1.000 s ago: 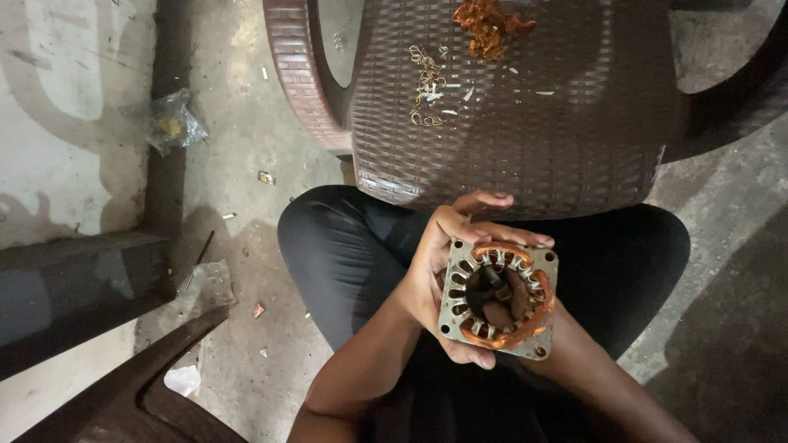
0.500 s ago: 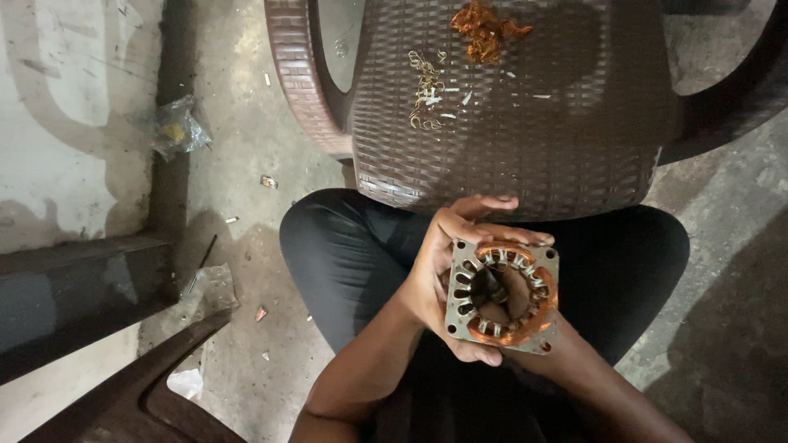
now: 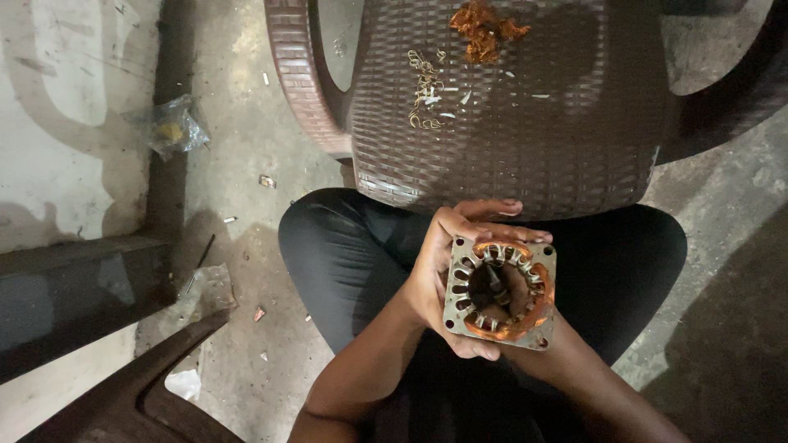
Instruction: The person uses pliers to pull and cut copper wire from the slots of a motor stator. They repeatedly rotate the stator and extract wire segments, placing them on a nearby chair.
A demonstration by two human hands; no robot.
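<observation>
A square metal motor stator (image 3: 456, 289) with copper windings around its round bore is held over my lap. My left hand (image 3: 431, 271) grips its left edge, fingers curled over the top and thumb under the bottom corner. My right hand (image 3: 542, 363) is mostly hidden beneath the stator and supports it from below and from the right. A thin dark piece (image 3: 496, 280) shows inside the bore; I cannot tell what it is.
A brown woven plastic chair (image 3: 574, 139) stands right in front of my knees, with a clump of copper wire (image 3: 484, 29) and small wire scraps (image 3: 425, 90) on its seat. Another chair's edge (image 3: 139, 394) is at lower left. A crumpled plastic bag (image 3: 168, 131) lies on the concrete floor.
The stator has turned very slightly in my hands; both hands stay in the same grip and place.
</observation>
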